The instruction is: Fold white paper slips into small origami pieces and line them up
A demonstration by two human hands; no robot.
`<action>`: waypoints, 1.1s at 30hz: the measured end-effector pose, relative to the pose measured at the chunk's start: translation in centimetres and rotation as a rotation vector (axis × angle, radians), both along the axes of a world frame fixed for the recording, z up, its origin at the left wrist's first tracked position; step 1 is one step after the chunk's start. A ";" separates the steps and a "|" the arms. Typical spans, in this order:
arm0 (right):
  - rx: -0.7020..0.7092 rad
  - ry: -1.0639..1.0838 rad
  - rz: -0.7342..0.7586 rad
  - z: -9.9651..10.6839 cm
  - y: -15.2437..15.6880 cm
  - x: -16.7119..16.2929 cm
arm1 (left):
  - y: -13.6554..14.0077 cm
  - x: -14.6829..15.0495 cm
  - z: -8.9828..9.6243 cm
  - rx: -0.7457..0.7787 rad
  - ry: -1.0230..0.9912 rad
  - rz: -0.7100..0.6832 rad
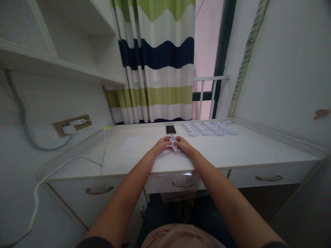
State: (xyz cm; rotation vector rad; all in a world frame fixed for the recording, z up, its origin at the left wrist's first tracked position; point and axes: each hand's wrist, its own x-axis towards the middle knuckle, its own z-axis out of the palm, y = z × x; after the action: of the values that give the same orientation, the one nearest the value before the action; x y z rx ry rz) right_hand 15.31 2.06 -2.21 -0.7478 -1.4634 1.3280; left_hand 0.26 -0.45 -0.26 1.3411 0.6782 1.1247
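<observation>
A small white piece of folded paper is held up between both hands, just above the white desk. My left hand grips it from the left, fingers bent around its edge. From the other side my right hand pinches it with thumb and fingers. The paper has pointed corners at top and bottom. Just behind the hands lies a black phone. Several folded white paper pieces sit in rows at the back right of the desk.
White flat paper lies left of the hands. A white cable crosses the left side, below a wall socket with plugs. Clear plastic sheeting hangs over the front edge by the drawers. A shelf overhangs at upper left.
</observation>
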 end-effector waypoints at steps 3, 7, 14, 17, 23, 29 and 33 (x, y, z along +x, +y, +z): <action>0.038 -0.026 -0.037 -0.1 0.1 0.0 | 0.1 0.0 -0.1 -0.002 0.007 0.003; 0.029 -0.024 -0.020 0.1 -0.2 0.0 | 0.0 0.0 0.0 -0.008 -0.005 0.013; -0.031 0.044 -0.004 0.8 -0.9 -0.1 | -0.1 0.1 0.2 -0.024 -0.009 0.057; -0.080 0.102 0.028 1.2 -1.3 -0.2 | -0.1 0.2 0.3 -0.032 -0.015 0.094; -0.113 0.142 0.044 1.5 -1.6 -0.4 | -0.3 0.4 0.5 -0.034 -0.021 0.091; -0.118 0.138 0.040 1.6 -1.6 -0.4 | -0.5 0.5 0.7 -0.045 -0.018 0.093; -0.120 0.129 0.018 1.5 -1.4 -0.3 | -0.6 0.5 0.7 -0.035 -0.020 0.090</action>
State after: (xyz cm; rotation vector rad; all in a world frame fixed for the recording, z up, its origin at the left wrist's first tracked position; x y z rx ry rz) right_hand 14.97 0.64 -0.67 -0.7136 -1.2999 1.4607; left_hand 0.73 -1.08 0.47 1.2788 0.7461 1.1916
